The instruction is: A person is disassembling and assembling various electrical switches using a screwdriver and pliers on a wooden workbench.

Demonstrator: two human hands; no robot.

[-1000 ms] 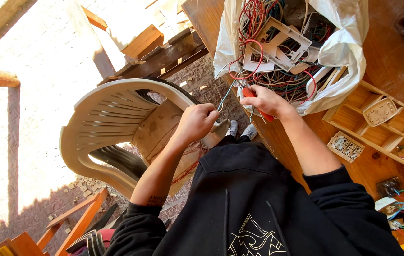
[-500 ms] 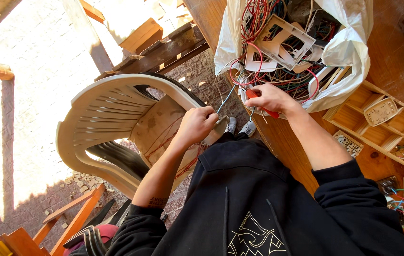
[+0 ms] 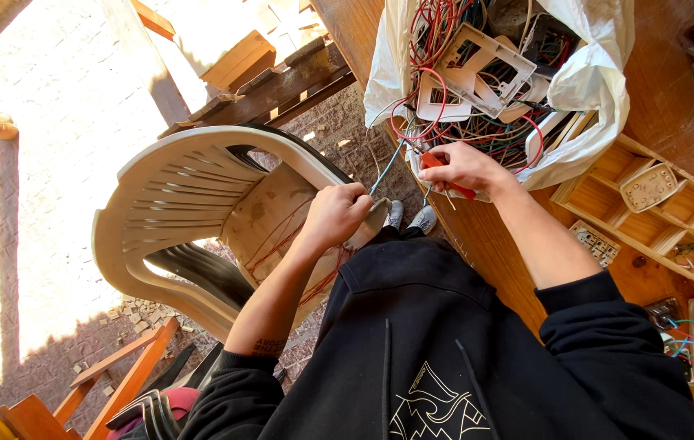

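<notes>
My left hand (image 3: 337,213) is closed around a thin blue-grey wire (image 3: 385,169) that runs up into a tangle of wires. My right hand (image 3: 465,167) grips a red-handled cutter (image 3: 447,174) at the same wire, just right of my left hand. The tangle of red, green and white wires (image 3: 477,122) lies in a white plastic bag (image 3: 591,77) together with white switch frames (image 3: 477,57). The bag rests on a wooden table (image 3: 494,244). I wear a black hooded top.
A white plastic chair (image 3: 176,204) with red wire scraps on its seat stands at my left. A wooden rack (image 3: 673,220) holds switch plates at the right. Wooden planks and blocks (image 3: 265,73) lie beyond the chair. Orange wooden pieces (image 3: 119,383) sit at lower left on the brick floor.
Both hands stay on the wire with the cutter at the bag's edge. The view has shifted slightly; my left hand has drawn a little closer to the right.
</notes>
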